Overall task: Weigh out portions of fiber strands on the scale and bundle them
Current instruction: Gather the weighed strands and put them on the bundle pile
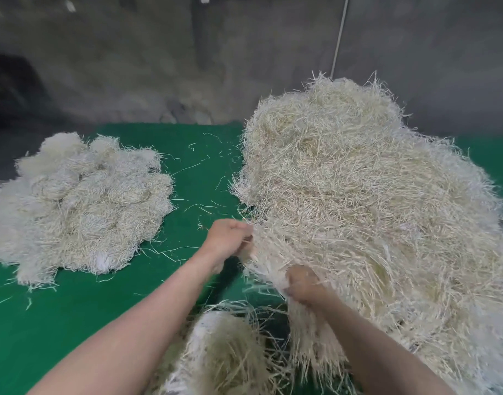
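**A:** Where are the strands right now?

**B:** Mostly in the heap on the right of the table. Both hands are at its near-left edge. The left hand is curled round the far end of a tuft, and the right hand is clenched on the near end, with strands hanging below the fist.

**A:** So how do I pull a portion off cleanly?

**B:** I'd draw it towards you along the lie of the strands, not upward. They're tangled, so a jerk will likely drag half the edge along. Keep both fists firm and let the loose ones comb out.

**A:** And how much?

**B:** Take slightly less than you need, since adding a pinch is easier than picking strands back off. The mound just below your arms probably marks the weighing spot, but I can't see a scale under it.

**A:** And the finished ones?

**B:** The bundles lie well apart on the left, so carry the tuft low or you'll scatter strays over the cloth.
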{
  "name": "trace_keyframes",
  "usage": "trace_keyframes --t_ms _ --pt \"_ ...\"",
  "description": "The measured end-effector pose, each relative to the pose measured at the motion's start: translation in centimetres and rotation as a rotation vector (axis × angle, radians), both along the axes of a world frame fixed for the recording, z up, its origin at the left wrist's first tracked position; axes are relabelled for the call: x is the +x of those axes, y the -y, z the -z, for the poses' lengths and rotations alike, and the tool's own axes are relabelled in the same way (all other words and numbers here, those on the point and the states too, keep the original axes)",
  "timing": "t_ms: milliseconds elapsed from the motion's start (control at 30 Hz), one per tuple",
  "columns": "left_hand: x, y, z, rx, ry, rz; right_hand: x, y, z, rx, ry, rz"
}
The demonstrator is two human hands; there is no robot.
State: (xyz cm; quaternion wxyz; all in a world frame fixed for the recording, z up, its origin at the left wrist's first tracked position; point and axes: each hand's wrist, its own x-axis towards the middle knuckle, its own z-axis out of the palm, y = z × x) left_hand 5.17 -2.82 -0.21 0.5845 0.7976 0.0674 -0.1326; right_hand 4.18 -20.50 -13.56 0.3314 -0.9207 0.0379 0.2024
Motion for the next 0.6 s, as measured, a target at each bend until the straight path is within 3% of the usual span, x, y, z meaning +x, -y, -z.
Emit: trace_keyframes --t_ms 67,133,200,267,333,400,500,600 --pt "0.1 0.5 1.2 0.093 -0.106 0.159 0.6 2.0 -2.5 0.182 0.028 0.050" --pt "-0.6 0.9 2.9 0.453 -0.089 0.523 1.1 3.3 -5.1 0.417 -0.015 0.108" --pt "-1.9 0.7 4.6 0.711 -0.084 0.863 1.2 4.0 -6.6 0.483 -0.061 0.087" --pt "-3.0 0.0 6.1 0.817 -0.079 0.953 1.1 4.2 -7.1 0.519 -0.119 0.040" --pt "-3.5 -0.9 6.9 0.839 -0.011 0.834 1.2 4.4 -7.8 0.616 -0.101 0.074" --pt "-3.7 -1.0 6.6 0.670 0.045 0.601 1.7 4.5 -9.7 0.674 -0.026 0.126" --pt "-3.2 0.7 3.9 0.138 0.123 0.286 2.2 4.3 -13.6 0.688 0.066 0.116" --pt "-2.6 3.8 1.1 -0.238 0.050 0.166 1.8 2.7 -15.4 0.601 0.096 0.064"
